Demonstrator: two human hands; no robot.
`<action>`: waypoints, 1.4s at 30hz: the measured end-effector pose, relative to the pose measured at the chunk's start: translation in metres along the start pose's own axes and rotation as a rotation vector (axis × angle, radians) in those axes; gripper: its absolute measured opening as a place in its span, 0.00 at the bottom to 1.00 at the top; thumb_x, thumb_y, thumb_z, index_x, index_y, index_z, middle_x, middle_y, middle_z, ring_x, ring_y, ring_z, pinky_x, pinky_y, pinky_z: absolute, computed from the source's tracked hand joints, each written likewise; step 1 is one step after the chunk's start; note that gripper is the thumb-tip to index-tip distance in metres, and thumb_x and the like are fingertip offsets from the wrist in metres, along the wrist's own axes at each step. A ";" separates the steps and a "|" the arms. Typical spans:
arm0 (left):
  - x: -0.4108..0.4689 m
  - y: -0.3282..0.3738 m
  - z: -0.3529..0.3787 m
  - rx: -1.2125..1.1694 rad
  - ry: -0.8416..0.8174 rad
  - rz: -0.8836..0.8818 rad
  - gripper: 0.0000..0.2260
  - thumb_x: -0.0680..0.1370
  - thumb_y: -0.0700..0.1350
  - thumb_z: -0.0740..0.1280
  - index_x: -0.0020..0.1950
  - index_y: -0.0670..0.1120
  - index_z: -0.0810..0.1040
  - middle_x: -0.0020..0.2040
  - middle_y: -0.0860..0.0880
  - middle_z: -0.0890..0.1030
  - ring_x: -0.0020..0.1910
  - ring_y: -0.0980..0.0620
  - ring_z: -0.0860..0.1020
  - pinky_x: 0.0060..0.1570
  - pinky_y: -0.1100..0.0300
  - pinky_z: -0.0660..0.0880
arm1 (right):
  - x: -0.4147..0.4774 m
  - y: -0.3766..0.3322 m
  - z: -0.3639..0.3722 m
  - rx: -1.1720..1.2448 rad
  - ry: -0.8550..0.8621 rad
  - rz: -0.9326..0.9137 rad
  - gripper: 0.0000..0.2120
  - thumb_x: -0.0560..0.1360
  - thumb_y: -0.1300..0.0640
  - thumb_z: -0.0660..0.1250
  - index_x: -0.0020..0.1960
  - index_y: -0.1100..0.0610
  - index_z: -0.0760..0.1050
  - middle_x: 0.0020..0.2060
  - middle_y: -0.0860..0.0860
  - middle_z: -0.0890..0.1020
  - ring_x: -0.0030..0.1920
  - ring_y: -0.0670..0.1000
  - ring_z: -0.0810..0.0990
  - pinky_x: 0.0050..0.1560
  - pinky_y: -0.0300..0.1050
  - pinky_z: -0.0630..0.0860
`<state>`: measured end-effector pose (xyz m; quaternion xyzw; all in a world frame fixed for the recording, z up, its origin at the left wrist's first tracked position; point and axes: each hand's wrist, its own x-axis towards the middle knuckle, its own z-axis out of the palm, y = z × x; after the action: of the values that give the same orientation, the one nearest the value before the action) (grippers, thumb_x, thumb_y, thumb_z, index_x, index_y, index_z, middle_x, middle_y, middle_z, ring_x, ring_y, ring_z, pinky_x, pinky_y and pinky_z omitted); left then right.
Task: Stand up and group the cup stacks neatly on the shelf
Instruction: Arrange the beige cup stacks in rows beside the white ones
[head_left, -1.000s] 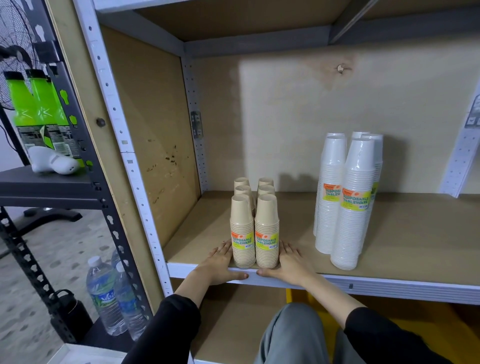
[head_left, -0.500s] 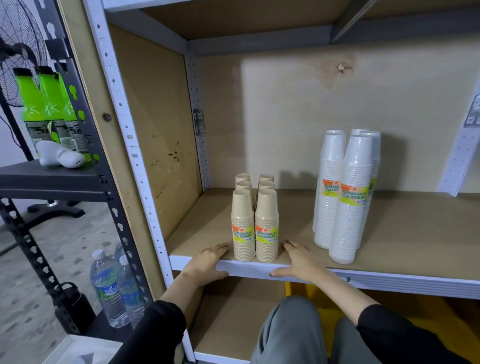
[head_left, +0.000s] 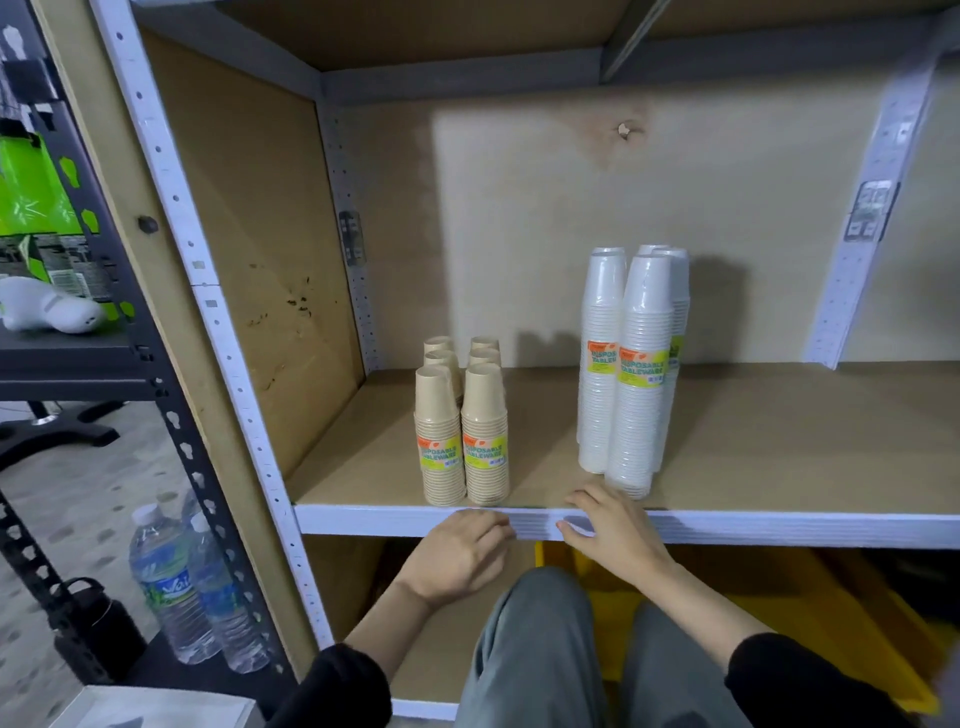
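Several short tan cup stacks (head_left: 461, 431) stand upright in two tight rows near the front of the wooden shelf (head_left: 779, 441). To their right stand several tall white cup stacks (head_left: 631, 374), also upright and bunched together. My left hand (head_left: 460, 553) hangs just below the shelf's white front rail, under the tan stacks, with fingers loosely curled and holding nothing. My right hand (head_left: 610, 530) rests on the rail in front of the white stacks, fingers relaxed, fingertips on the shelf board.
The shelf's left side wall (head_left: 249, 249) is close to the tan stacks. A black rack (head_left: 78, 364) at the left holds green bottles; water bottles (head_left: 192, 587) stand on its lower level. A yellow bin (head_left: 831, 623) sits under the shelf.
Both hands have left the tan stacks. My left hand dropped below the rail and moved right; my right hand slid right toward the white stacks. The view shifted.
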<state>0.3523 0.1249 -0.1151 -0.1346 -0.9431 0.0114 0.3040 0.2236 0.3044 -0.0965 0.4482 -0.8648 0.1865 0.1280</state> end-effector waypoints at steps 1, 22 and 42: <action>0.014 0.008 0.002 -0.032 -0.008 -0.004 0.08 0.72 0.46 0.62 0.49 0.47 0.72 0.41 0.49 0.83 0.38 0.53 0.79 0.41 0.65 0.71 | -0.004 0.006 -0.001 -0.017 0.036 0.003 0.14 0.71 0.49 0.62 0.44 0.57 0.82 0.41 0.50 0.83 0.42 0.52 0.83 0.39 0.39 0.77; 0.139 0.026 0.032 -0.232 -0.780 -0.669 0.41 0.77 0.64 0.54 0.77 0.38 0.41 0.78 0.41 0.42 0.78 0.46 0.42 0.76 0.52 0.45 | 0.004 0.101 -0.057 0.136 -0.300 0.487 0.46 0.70 0.35 0.63 0.76 0.59 0.49 0.76 0.56 0.53 0.76 0.55 0.52 0.75 0.51 0.53; 0.147 0.019 0.055 -0.315 -0.696 -0.593 0.43 0.75 0.64 0.59 0.77 0.41 0.40 0.79 0.44 0.42 0.78 0.48 0.42 0.76 0.52 0.44 | 0.025 0.115 -0.042 0.150 -0.482 0.341 0.77 0.35 0.14 0.39 0.76 0.54 0.40 0.77 0.54 0.48 0.77 0.52 0.49 0.76 0.55 0.45</action>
<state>0.2106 0.1847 -0.0785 0.1077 -0.9767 -0.1743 -0.0637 0.1170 0.3650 -0.0731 0.3363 -0.9168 0.1570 -0.1476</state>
